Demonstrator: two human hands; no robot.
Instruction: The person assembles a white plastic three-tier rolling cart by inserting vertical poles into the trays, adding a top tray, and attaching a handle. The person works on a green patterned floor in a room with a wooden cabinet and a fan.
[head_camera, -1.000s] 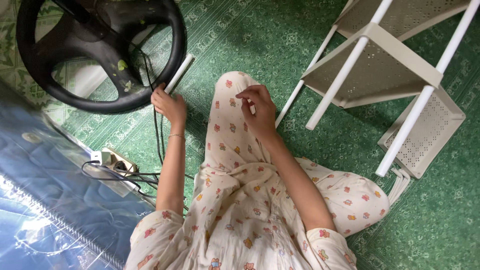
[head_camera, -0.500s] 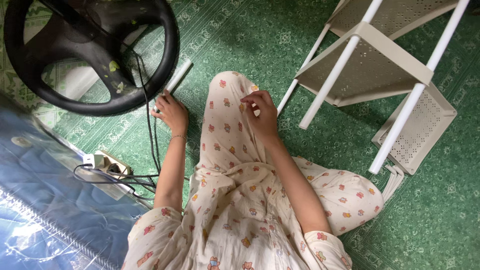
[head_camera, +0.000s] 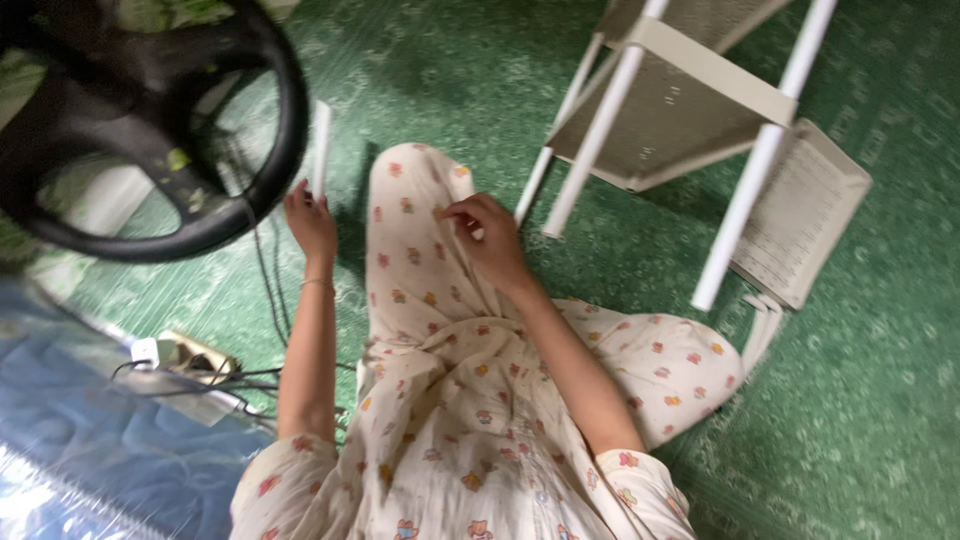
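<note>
- Far left, a blue quilted mat (head_camera: 70, 440) lay under shiny plastic, with a power strip (head_camera: 185, 355) and a tangle of black cables (head_camera: 200, 385) sitting right at its edge.
- Above that, a black steering wheel (head_camera: 150, 130) filled the top corner, one cable trailing down past its rim toward the strip.
- Just beside the rim, the left hand (head_camera: 312, 222) was wrapped around the bottom end of a slim white tube (head_camera: 321, 150), fingers pressed shut on it, the tube standing close to upright over the green carpet (head_camera: 880, 400).
- In the middle, a raised knee in flowery pyjama trousers (head_camera: 415, 225) stuck up between both arms.
- The right hand (head_camera: 487, 238) rested on that knee with its fingertips bunched together. It might have been pinching something small, but the shot was too blurry and I honestly couldn't tell.
- Off to the right, a white shelf rack (head_camera: 670, 120) lay tipped over, its poles (head_camera: 745, 205) pointing at the person, a loose perforated panel (head_camera: 800, 215) leaning against it.
- What worried me: the tube sat very near the wheel and that dangling cable, so a careless swing could've snagged it. Held only at one end, it could also have slipped out and rolled off.
</note>
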